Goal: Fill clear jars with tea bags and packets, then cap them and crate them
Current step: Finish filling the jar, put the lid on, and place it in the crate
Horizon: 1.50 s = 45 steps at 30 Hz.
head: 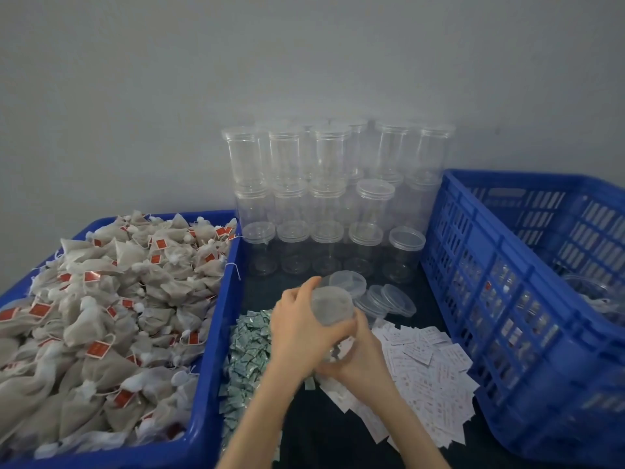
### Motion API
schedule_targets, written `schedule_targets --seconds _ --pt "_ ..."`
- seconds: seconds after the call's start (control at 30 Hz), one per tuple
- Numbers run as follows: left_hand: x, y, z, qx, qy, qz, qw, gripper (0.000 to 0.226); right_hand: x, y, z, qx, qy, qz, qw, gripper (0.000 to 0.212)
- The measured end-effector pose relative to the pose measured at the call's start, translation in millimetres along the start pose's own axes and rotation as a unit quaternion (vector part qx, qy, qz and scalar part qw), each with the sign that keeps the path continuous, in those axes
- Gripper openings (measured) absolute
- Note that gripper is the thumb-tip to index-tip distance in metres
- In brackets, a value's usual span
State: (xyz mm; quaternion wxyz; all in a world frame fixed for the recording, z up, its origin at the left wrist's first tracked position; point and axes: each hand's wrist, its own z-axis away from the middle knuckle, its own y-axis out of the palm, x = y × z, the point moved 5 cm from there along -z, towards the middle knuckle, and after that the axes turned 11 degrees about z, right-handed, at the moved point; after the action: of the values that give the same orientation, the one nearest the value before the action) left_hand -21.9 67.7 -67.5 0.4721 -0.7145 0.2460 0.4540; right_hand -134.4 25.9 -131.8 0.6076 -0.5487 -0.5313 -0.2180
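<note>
A clear jar (333,308) is held over the dark table between both hands. My left hand (299,330) wraps its left side, fingers curled around the body. My right hand (360,353) grips it from below and the right. Something white shows inside the jar near its bottom. Tea bags (101,299) with red tags fill the blue bin (216,330) on the left. Small green packets (245,360) are heaped under my left wrist, and white packets (429,367) spread out to the right.
Stacked empty capped jars (324,198) stand against the wall behind. Loose clear lids (385,299) lie just beyond the held jar. A blue slatted crate (527,299) at the right holds some jars.
</note>
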Motion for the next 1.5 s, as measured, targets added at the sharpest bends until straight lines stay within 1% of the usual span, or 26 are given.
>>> schedule_targets --seconds 0.03,0.07,0.13,0.2,0.23,0.33,0.4,0.47,0.5,0.53,0.6,0.63,0.67,0.7,0.77,0.8,0.87,1.0,1.1,1.17,1.2,1.27,1.33,1.37,1.43,1.5 --pt "-4 6 6 -0.054 -0.004 -0.032 0.998 0.086 1 0 0 -0.058 -0.008 0.031 0.998 0.076" --pt "-5 12 12 -0.074 -0.006 -0.042 0.996 0.089 1 1 1 -0.092 -0.015 0.047 0.995 0.075" --pt "-1 16 10 -0.040 -0.005 -0.039 0.998 0.096 -4 1 1 -0.096 -0.002 0.059 0.994 0.080" --pt "7 5 -2 0.069 0.008 -0.007 0.998 0.091 -13 -3 1 -0.023 0.038 0.009 0.999 0.086" --pt "10 -3 -5 0.134 0.017 0.024 0.991 0.086 -17 -4 1 0.044 0.055 -0.041 0.997 0.088" --pt "13 -20 -8 0.300 0.032 0.078 0.950 0.085 -12 -6 9 0.246 0.023 -0.123 0.961 0.088" --pt "13 -21 -8 0.365 0.035 0.090 0.926 0.087 -4 -4 14 0.309 -0.008 -0.129 0.942 0.085" --pt "8 -19 -9 0.387 0.051 0.107 0.914 0.079 -1 -1 14 0.308 -0.004 -0.134 0.942 0.083" --pt "7 -15 -10 0.368 0.058 0.101 0.923 0.075 0 2 13 0.280 -0.003 -0.123 0.952 0.081" --pt "7 -11 -13 0.318 0.055 0.084 0.943 0.072 0 5 9 0.232 -0.005 -0.099 0.968 0.079" --pt "5 -2 -15 0.130 0.035 0.029 0.990 0.072 -4 7 2 0.080 0.026 -0.018 0.996 0.071" --pt "0 3 -11 0.038 0.026 0.004 0.999 0.074 -3 8 1 0.011 0.030 0.016 0.999 0.062" --pt "-5 9 -4 -0.020 0.026 -0.008 0.999 0.076 -8 11 0 -0.019 0.017 0.031 0.999 0.053" --pt "-8 15 1 -0.043 0.032 -0.004 0.999 0.079 -5 13 1 -0.035 0.026 0.012 0.999 0.049" --pt "-4 19 -1 -0.006 0.030 0.042 0.999 0.091 -9 10 0 -0.013 0.044 -0.033 0.998 0.067" --pt "1 16 -4 0.053 0.022 0.055 0.997 0.097 -11 5 -3 -0.005 0.036 -0.039 0.999 0.078" --pt "7 1 -7 0.169 0.027 0.033 0.985 0.102 -15 -4 -3 0.063 0.046 -0.101 0.992 0.091" --pt "14 -21 -17 0.259 0.018 0.079 0.962 0.098 -18 -11 8 0.244 0.025 -0.191 0.951 0.091" --pt "12 -11 -12 0.340 -0.001 0.193 0.920 0.095 -12 -6 13 0.292 0.035 -0.215 0.931 0.088" --pt "10 -5 -11 0.309 0.004 0.250 0.918 0.088 -7 -2 9 0.269 0.030 -0.203 0.941 0.083" --pt "8 -2 -12 0.258 0.006 0.241 0.936 0.084 -6 0 5 0.235 0.025 -0.183 0.954 0.080" --pt "6 3 -12 0.102 0.012 0.157 0.982 0.083 -7 1 -4 0.116 0.030 -0.122 0.985 0.079" --pt "-1 11 -2 -0.039 0.017 0.099 0.994 0.090 -5 0 -8 -0.033 0.044 -0.037 0.998 0.072" --pt "-2 16 4 -0.078 0.022 0.085 0.993 0.093 -3 1 -7 -0.082 0.040 -0.011 0.996 0.067" --pt "-1 21 8 -0.087 0.035 0.061 0.994 0.101 -4 3 -7 -0.106 0.045 -0.042 0.992 0.065" --pt "4 15 1 -0.016 0.029 0.083 0.996 0.110 -13 -1 -10 -0.048 0.043 -0.097 0.993 0.078"
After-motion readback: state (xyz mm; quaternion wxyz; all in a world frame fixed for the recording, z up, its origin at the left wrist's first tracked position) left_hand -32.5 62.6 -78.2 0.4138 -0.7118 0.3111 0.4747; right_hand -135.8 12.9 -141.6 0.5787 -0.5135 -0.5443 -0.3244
